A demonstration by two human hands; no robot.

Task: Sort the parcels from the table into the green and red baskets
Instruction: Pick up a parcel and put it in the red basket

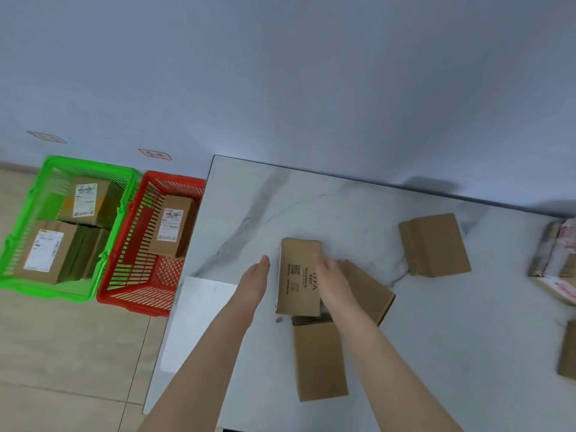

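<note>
A brown cardboard parcel point(298, 275) with black print stands tilted on the marble table point(343, 207). My right hand point(332, 282) grips its right side. My left hand point(255, 279) is flat and open just left of it, not touching. Another parcel point(319, 360) lies in front of it, one point(367, 288) lies behind my right hand, and a larger one point(434, 244) sits farther right. On the floor to the left stand the green basket point(18, 244) holding two labelled parcels and the red basket point(137, 294) holding one.
More parcels and packets point(558, 257) lie at the table's right edge, with another box point(567, 350) cut off by the frame. A white wall runs behind the table. A pale stool or low surface point(193, 322) sits between the table and the red basket.
</note>
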